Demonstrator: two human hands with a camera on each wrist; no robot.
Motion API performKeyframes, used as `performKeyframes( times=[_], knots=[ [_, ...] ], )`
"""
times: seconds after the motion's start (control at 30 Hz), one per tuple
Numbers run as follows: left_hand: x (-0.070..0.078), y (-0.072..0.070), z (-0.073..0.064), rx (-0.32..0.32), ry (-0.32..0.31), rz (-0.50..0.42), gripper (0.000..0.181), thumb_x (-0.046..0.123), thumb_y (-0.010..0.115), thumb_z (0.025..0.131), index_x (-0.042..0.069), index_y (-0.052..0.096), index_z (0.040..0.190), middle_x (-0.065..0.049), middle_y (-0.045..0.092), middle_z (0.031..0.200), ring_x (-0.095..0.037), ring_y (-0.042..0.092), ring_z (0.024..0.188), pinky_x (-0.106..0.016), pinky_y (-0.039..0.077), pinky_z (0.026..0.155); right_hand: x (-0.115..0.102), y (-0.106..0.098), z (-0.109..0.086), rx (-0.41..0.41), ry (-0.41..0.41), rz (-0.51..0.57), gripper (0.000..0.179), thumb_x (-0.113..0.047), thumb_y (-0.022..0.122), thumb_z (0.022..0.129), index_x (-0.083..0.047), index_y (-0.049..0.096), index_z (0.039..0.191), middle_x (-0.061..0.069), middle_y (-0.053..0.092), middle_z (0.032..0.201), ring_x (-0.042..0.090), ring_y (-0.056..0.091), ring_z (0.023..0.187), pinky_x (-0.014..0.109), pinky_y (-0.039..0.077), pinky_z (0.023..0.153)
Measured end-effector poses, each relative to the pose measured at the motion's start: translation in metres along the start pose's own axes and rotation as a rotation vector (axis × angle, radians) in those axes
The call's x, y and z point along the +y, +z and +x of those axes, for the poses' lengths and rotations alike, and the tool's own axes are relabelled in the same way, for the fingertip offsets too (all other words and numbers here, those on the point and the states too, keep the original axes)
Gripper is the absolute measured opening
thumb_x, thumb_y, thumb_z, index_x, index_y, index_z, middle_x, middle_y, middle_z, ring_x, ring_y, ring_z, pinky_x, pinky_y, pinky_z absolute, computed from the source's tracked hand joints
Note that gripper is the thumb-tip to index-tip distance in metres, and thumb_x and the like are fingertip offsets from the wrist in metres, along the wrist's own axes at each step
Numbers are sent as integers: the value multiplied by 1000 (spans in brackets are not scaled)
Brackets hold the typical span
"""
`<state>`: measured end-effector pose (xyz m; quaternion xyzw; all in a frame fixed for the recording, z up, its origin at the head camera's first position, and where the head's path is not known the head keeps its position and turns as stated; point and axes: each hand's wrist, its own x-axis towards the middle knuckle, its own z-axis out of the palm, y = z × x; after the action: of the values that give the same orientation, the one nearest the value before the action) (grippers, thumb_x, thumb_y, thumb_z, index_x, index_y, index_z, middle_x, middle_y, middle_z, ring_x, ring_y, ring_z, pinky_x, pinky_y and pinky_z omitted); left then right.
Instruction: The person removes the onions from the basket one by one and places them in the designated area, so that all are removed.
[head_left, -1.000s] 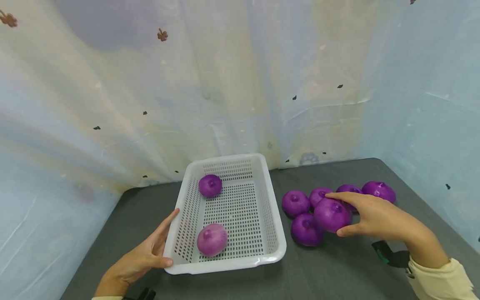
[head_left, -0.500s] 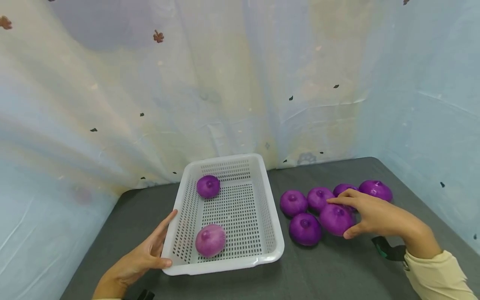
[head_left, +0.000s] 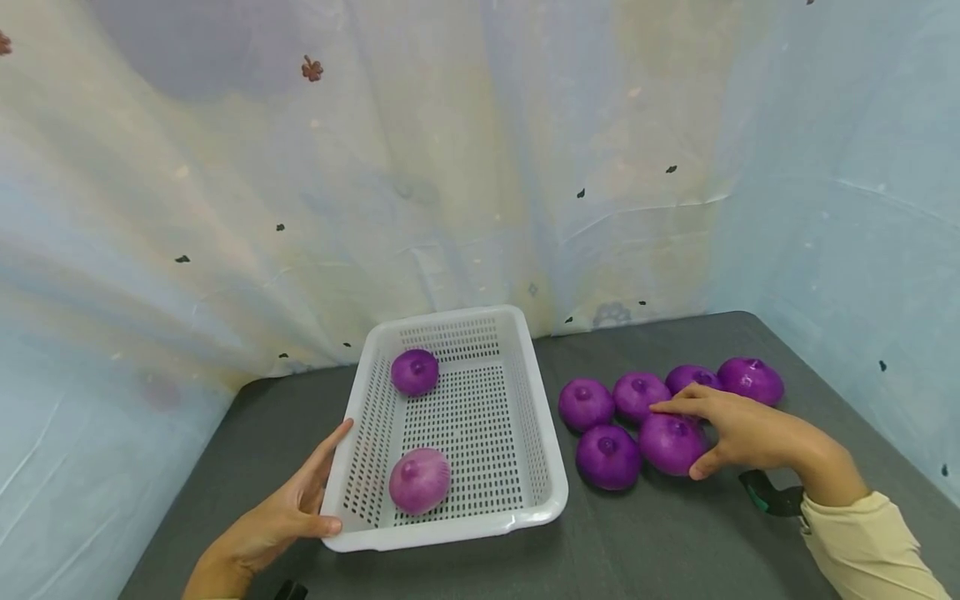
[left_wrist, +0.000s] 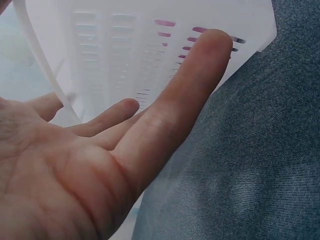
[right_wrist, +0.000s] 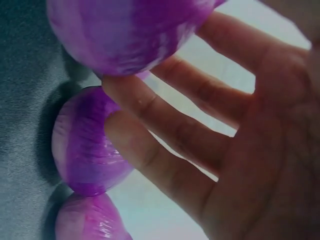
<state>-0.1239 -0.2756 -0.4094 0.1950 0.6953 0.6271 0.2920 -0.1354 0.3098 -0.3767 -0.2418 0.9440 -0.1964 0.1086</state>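
In the head view, my right hand (head_left: 742, 429) holds a red onion (head_left: 672, 443) at the front of a group on the table, thumb on its near side and fingertips at its far side. In the right wrist view the held onion (right_wrist: 125, 30) hangs over the fingertips, with two more onions beside the fingers. My left hand (head_left: 281, 512) touches the left side of a white plastic basket (head_left: 551, 467) with straight fingers, thumb near its front corner. Inside the basket lie a dark onion (head_left: 415, 372) and a paler onion (head_left: 420, 482).
Several other red onions sit close together behind and beside the held one, among them a near-left onion (head_left: 608, 457) and a far-right onion (head_left: 750, 381). A grey cloth covers the table (head_left: 600, 550). A patterned curtain (head_left: 450, 208) hangs behind it.
The right hand has lowered the onion slightly and moved it a little right, away from the near-left onion. The left hand and basket keep their places; the view shifts slightly.
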Motion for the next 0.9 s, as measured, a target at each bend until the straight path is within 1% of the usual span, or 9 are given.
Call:
performKeyframes(
  times=[0.1, 0.2, 0.33, 0.47, 0.53, 0.73, 0.8, 0.9],
  knots=[
    [1, 1, 0, 10, -7, 11, 107, 12, 70, 92, 41, -9, 158, -10, -23, 164, -42, 14, 147, -43, 45, 103, 4, 2, 1, 0, -18, 11, 82, -44, 87, 69, -21, 56, 142, 12, 54, 140, 35, 55, 126, 48, 51, 92],
    [1, 1, 1, 14, -10, 17, 106, 13, 70, 92, 41, -9, 158, -10, -23, 164, -44, 12, 147, -44, 44, 103, 6, 4, 2, -7, -30, 20, 82, -43, 87, 69, -23, 56, 142, 12, 54, 142, 38, 53, 128, 51, 50, 93],
    [1, 1, 1, 21, -16, 25, 106, 14, 70, 91, 41, -9, 158, -10, -23, 164, -46, 12, 147, -46, 43, 104, 8, 5, 2, -23, -18, 33, 81, -39, 87, 68, -24, 56, 142, 14, 53, 143, 40, 52, 129, 50, 50, 92],
    [1, 1, 1, 31, -25, 32, 106, 16, 71, 91, 42, -8, 158, -9, -21, 165, -46, 14, 146, -48, 44, 103, 9, 6, 2, -31, 2, 40, 82, -34, 89, 67, -26, 56, 141, 16, 51, 144, 42, 49, 131, 50, 50, 91],
    [1, 1, 1, 29, -25, 30, 106, 16, 70, 91, 42, -8, 157, -10, -21, 165, -45, 16, 146, -48, 44, 102, 9, 6, 2, -29, -3, 38, 82, -32, 89, 66, -26, 57, 141, 15, 52, 144, 41, 49, 131, 50, 50, 92],
    [0, -1, 3, 9, -7, 17, 105, 16, 70, 92, 42, -8, 158, -9, -21, 165, -39, 18, 147, -45, 44, 103, 12, 7, 2, -22, -33, 17, 83, -32, 89, 66, -26, 56, 142, 10, 54, 141, 36, 52, 128, 44, 51, 92],
    [0, -2, 2, 4, -9, 13, 105, 16, 69, 93, 43, -9, 157, -9, -22, 165, -36, 20, 147, -44, 44, 103, 12, 7, 1, -16, -31, 22, 83, -32, 89, 66, -26, 56, 142, 11, 53, 142, 38, 51, 129, 45, 51, 92],
    [1, -2, -1, 13, -42, 10, 101, 17, 67, 94, 44, -6, 157, -5, -22, 165, -27, 24, 147, -44, 43, 104, 12, 9, -1, -12, -24, 51, 82, -32, 89, 68, -27, 55, 142, 15, 51, 145, 42, 49, 131, 52, 50, 93]
  ],
)
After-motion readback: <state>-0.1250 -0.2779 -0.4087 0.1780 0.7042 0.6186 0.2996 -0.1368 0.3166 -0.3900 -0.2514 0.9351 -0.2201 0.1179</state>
